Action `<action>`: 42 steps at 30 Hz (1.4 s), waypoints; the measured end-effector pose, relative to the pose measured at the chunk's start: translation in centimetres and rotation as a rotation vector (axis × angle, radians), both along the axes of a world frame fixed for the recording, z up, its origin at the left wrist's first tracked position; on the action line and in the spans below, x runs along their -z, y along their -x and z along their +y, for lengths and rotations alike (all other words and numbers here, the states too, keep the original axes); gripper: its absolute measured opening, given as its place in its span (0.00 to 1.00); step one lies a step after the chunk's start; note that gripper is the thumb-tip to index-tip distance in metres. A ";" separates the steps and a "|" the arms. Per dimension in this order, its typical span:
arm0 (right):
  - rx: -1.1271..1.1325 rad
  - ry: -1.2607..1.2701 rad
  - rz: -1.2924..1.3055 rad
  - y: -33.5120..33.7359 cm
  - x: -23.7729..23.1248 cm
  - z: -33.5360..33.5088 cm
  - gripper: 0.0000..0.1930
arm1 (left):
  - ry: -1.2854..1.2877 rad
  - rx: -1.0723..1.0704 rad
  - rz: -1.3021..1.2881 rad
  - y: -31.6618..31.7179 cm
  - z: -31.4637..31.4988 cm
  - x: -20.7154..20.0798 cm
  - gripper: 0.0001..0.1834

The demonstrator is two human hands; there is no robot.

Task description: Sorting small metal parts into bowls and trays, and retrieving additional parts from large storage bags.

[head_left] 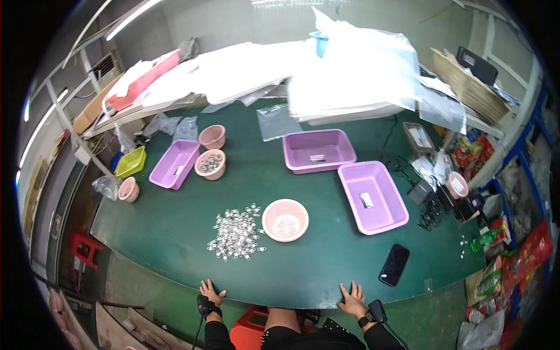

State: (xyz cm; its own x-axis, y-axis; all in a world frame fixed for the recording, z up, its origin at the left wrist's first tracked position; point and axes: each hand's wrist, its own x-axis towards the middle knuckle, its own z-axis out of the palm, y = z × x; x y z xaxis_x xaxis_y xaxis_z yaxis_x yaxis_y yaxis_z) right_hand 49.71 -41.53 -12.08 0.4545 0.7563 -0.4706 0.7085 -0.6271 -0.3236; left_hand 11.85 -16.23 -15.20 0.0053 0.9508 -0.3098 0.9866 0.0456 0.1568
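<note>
My left hand (212, 293) rests at the near edge of the green table (280, 274), fingers spread, holding nothing. Likewise spread and bare, my right hand (353, 301) lies on the same edge further right. Ahead of the left hand is a loose pile of small shiny metal pieces (235, 233); their exact kind is too small to tell. Just right of that pile stands a pink round basket (285, 220) with a slotted bottom. A black phone (395, 265) lies flat beyond my right hand.
Purple trays (373, 198) (319, 151) sit right of centre, each with a small card inside. Another purple tray (175, 164) stands left, beside pink pots, one filled with metal pieces (210, 164). Cables and adapters (431, 204) crowd the right side. White sheets cover a shelf (251, 70) behind.
</note>
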 end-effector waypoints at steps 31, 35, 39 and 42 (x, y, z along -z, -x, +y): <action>0.347 -0.398 -0.727 -14.4 -3.7 12.6 0.05 | -0.052 0.334 0.210 0.1 -0.4 -0.5 0.41; 0.429 -0.616 -0.701 -13.6 -9.6 6.9 0.04 | 0.096 0.344 0.278 -3.2 0.5 -4.6 0.38; 0.614 -0.775 -0.580 -12.6 -12.0 -0.4 0.05 | -0.062 0.535 -0.379 -11.1 3.0 -6.9 0.29; 0.699 -0.772 -0.605 -12.8 -12.1 -4.5 0.05 | 0.372 0.753 -0.673 -23.8 1.2 -12.5 0.23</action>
State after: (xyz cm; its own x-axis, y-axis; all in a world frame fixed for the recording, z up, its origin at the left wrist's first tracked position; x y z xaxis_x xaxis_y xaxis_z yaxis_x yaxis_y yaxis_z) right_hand 62.46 -46.06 0.07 0.8693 0.2472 0.4280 0.4594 -0.7235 -0.5152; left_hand 35.69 -15.04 -2.74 0.8276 0.4783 -0.2938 0.4971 -0.3813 0.7794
